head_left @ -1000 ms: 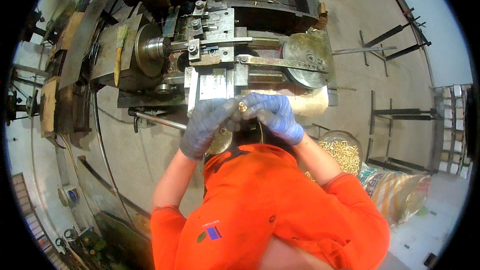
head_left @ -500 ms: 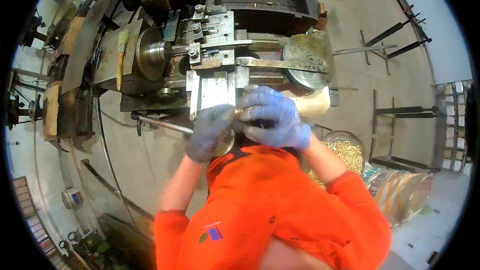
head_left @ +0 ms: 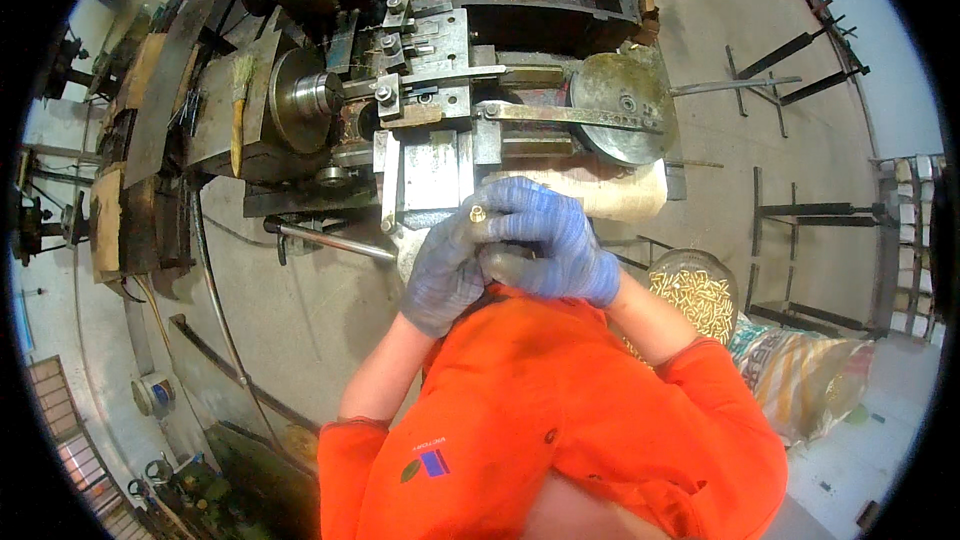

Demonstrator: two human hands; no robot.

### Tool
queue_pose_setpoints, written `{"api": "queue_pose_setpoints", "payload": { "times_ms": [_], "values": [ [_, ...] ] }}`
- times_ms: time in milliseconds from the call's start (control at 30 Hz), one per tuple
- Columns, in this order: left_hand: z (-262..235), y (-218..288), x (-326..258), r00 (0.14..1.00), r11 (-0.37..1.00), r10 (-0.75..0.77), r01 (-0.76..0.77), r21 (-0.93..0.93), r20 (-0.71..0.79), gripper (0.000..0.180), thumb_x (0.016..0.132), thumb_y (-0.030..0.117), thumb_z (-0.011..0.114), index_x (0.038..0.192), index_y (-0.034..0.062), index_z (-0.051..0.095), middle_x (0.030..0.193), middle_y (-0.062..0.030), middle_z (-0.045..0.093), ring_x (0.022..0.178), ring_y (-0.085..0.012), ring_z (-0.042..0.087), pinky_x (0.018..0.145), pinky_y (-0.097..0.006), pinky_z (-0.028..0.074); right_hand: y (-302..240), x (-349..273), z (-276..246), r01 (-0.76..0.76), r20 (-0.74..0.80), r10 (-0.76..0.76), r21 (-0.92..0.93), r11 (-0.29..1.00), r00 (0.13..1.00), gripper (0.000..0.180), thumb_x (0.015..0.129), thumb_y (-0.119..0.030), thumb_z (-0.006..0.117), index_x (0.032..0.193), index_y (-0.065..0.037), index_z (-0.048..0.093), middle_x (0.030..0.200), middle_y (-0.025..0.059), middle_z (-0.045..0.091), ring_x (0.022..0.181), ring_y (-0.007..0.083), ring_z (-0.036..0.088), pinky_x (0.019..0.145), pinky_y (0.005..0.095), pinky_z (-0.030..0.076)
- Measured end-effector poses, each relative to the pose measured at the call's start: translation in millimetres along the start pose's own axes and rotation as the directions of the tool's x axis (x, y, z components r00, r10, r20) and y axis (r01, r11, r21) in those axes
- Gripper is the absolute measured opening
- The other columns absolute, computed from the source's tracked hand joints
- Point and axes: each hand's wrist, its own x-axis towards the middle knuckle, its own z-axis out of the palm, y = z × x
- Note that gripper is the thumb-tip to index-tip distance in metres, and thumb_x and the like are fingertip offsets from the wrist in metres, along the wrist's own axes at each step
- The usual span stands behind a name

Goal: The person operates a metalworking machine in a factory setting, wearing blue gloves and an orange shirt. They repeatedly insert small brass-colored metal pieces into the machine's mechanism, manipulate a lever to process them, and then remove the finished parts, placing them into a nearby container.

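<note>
My left hand (head_left: 445, 270) and my right hand (head_left: 552, 235), both in blue-grey knit gloves, are drawn together just in front of the machine's near end. A small tubular brass piece (head_left: 478, 213) stands up between their fingertips, its round end showing. Both hands are closed, with fingers curled; the right thumb sits below the curled fingers. Whatever else the palms hold is hidden. Just beyond the hands lies the bright flat metal slideway (head_left: 431, 178) of the machine, under a block with bolted clamps (head_left: 388, 92).
A crank disc (head_left: 620, 105) with a link bar (head_left: 560, 120) sits right of the slideway. A metal rod (head_left: 335, 242) juts out at left. Several brass pieces lie in the dark tray (head_left: 480, 18); a round pan (head_left: 742, 290) of them stands by a woven sack (head_left: 800, 380). A brush (head_left: 238, 120) rests at left.
My left hand has moved right and closed in against my right hand. The brass piece has come into clearer view, and the round metal part beneath the left hand is now covered.
</note>
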Motion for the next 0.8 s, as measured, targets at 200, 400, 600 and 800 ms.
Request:
{"api": "queue_pose_setpoints", "payload": {
  "times_ms": [200,400,600,800],
  "values": [
    [-6.5,-1.9,-2.9,0.999,0.941,0.026,-0.031,0.336,0.020,0.047,0.090,0.027,0.051,0.124,-0.0042,0.040,0.111,-0.0104,0.053,0.097,-0.0168,0.056,0.082,-0.027,0.047,2.5,-0.9,0.7,0.005,-0.038,-0.006,-0.009,1.000,0.999,0.027,0.067,-0.020,0.073,0.088,-0.006,0.065,0.096,0.0133,0.061,0.086,0.0310,0.059,0.074,0.0363,0.048],
    [-5.3,-3.4,-2.1,0.988,0.814,0.141,-0.153,0.560,0.065,0.038,0.091,0.025,0.050,0.116,-0.0036,0.049,0.109,-0.0082,0.055,0.096,-0.0145,0.055,0.082,-0.025,0.046,4.1,-2.3,1.3,-0.029,-0.039,0.029,0.004,1.000,0.999,0.025,0.067,-0.020,0.073,0.088,-0.007,0.067,0.097,0.0131,0.061,0.087,0.0306,0.060,0.075,0.0360,0.048],
    [-3.6,-4.8,-2.5,0.981,0.817,0.196,-0.165,0.553,0.003,0.034,0.091,0.022,0.048,0.116,-0.0021,0.049,0.101,-0.0064,0.057,0.092,-0.0157,0.056,0.076,-0.028,0.046,4.3,-3.5,-0.3,-0.056,-0.042,0.056,-0.008,0.998,0.998,0.026,0.068,-0.021,0.073,0.089,-0.006,0.067,0.098,0.0133,0.061,0.089,0.0305,0.059,0.077,0.0368,0.048],
    [-51.0,-8.4,-1.8,0.931,0.227,0.343,-0.210,0.951,0.124,0.028,0.090,0.021,0.046,0.106,-0.0022,0.054,0.089,-0.0043,0.058,0.077,-0.0142,0.054,0.066,-0.028,0.044,2.5,0.5,-2.3,0.084,-0.061,-0.094,-0.161,0.983,0.994,0.024,0.066,-0.019,0.074,0.082,-0.006,0.064,0.095,0.0137,0.060,0.089,0.0340,0.057,0.077,0.0399,0.047]
  ]
}}
